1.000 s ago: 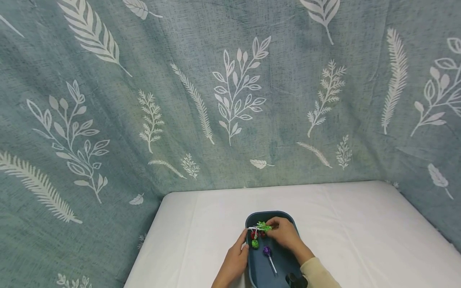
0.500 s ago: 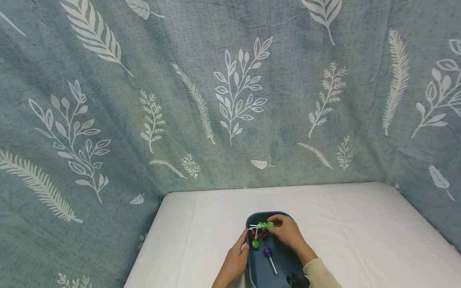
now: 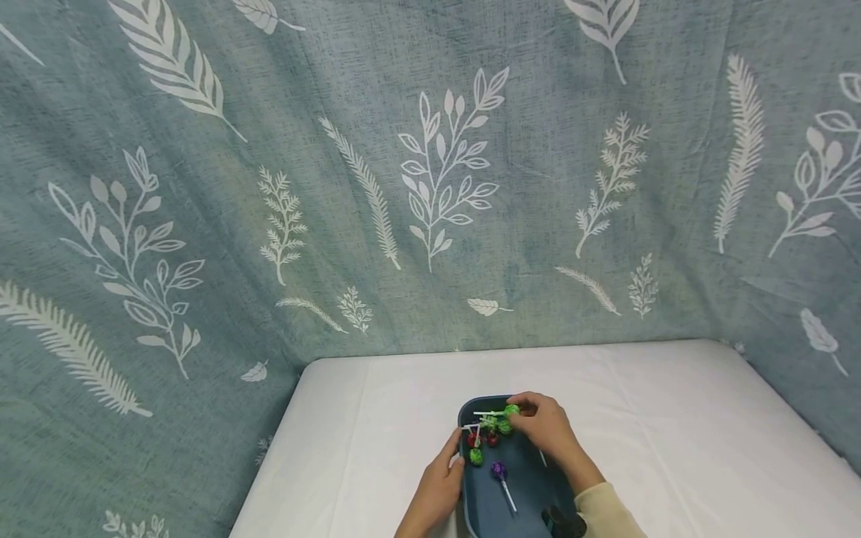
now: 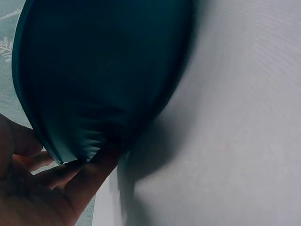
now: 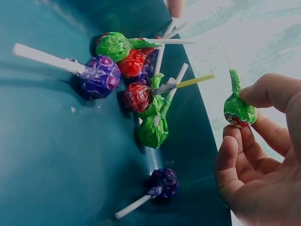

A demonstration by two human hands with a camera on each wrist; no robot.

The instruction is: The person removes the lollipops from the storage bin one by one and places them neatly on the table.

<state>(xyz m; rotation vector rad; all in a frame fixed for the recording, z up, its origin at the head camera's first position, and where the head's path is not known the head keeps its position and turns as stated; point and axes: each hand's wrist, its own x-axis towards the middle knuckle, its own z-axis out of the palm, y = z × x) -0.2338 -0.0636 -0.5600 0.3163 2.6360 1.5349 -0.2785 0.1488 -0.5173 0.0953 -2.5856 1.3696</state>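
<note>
My right hand [image 3: 545,426] pinches a green-wrapped lollipop [image 5: 240,109] between thumb and fingertips, over the far end of a blue tray [image 3: 468,493]. Its white stick points left in the head view. My left hand [image 3: 440,482] holds the tray's left wall, the fingers [image 4: 91,181] against the outside and the thumb at the rim. Below the held lollipop, red, green and purple lollipops lie bunched in the tray, among them a red one [image 5: 137,97] and a green one [image 5: 154,133]. Two purple lollipops [image 5: 100,77] lie apart from the bunch.
The tray stands on a white-covered table [image 3: 377,441]. A leaf-patterned green-blue cloth [image 3: 538,187] hangs behind and at the sides. The black wrist camera [image 3: 563,523] on my right arm hangs over the tray's near right part.
My right hand has lifted slightly up and right with the green lollipop, apart from the bunch. Another green lollipop now shows beneath it. The left hand stays put.
</note>
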